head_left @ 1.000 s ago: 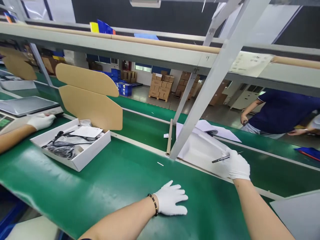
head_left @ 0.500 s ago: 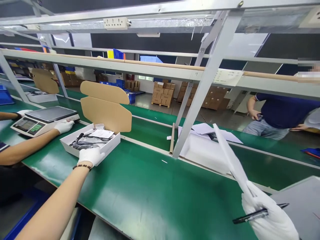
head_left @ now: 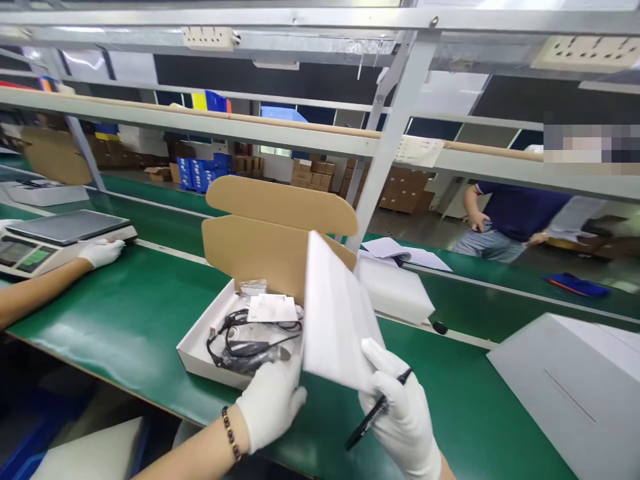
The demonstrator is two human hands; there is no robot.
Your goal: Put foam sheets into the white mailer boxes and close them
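My left hand (head_left: pixel 274 400), in a white glove, grips the near right corner of an open white box (head_left: pixel 220 375). The box has a brown inner side, and its lid (head_left: pixel 250 247) stands raised at the back. Inside lie black cables (head_left: pixel 230 327), a dark item in clear plastic (head_left: pixel 250 360) and a white paper card (head_left: pixel 273 309). My right hand (head_left: pixel 397 407), also gloved, is closed on a white foam sheet (head_left: pixel 335 313) held tilted over the box's right side. A black pen (head_left: pixel 367 420) is held in the same hand.
On the left, a co-worker's gloved hand (head_left: pixel 101 253) touches a weighing scale (head_left: pixel 70 230). Stacked white foam (head_left: pixel 395 287) and papers (head_left: pixel 390 250) lie behind. A grey-white box (head_left: pixel 575 387) stands at right. A metal post (head_left: pixel 393 133) rises from the bench; another person (head_left: pixel 515 210) stands beyond.
My left hand has drawn the open box rightward along the bench. My right hand has brought the foam sheet left, beside the box. The view has turned somewhat to the right.
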